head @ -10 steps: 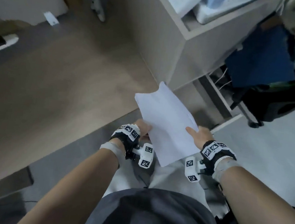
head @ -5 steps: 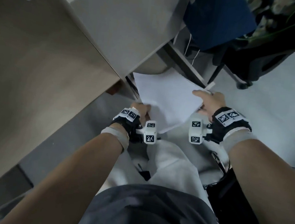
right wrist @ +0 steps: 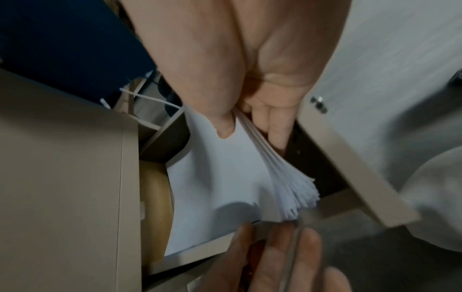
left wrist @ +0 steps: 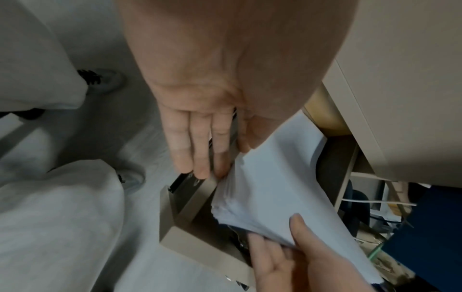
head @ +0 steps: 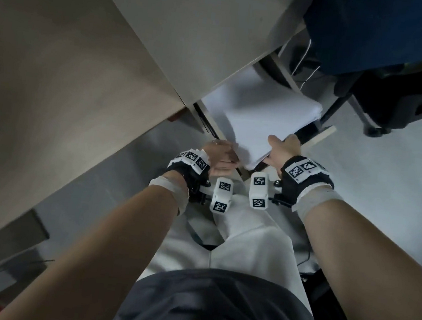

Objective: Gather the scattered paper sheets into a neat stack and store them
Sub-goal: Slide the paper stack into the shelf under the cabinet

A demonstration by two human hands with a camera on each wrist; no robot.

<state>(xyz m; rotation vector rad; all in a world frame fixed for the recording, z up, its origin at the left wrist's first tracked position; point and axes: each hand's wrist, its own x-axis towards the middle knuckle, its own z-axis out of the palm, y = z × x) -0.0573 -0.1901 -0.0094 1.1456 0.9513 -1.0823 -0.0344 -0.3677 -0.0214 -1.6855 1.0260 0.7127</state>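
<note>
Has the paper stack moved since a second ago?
Yes. The paper stack has gone forward and down, from in front of the cabinet into the open drawer beneath it.

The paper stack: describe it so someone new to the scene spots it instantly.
Start at the beige desk, then drop to the open drawer under its edge. The paper stack is the white sheaf tilted into it, pinched at its near corner by the right hand: the only bright white, fanned-edged thing there.

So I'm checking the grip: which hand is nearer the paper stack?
Right. The right hand pinches the paper stack at its near corner; the left hand lies open beside its edge, fingertips about touching.
</note>
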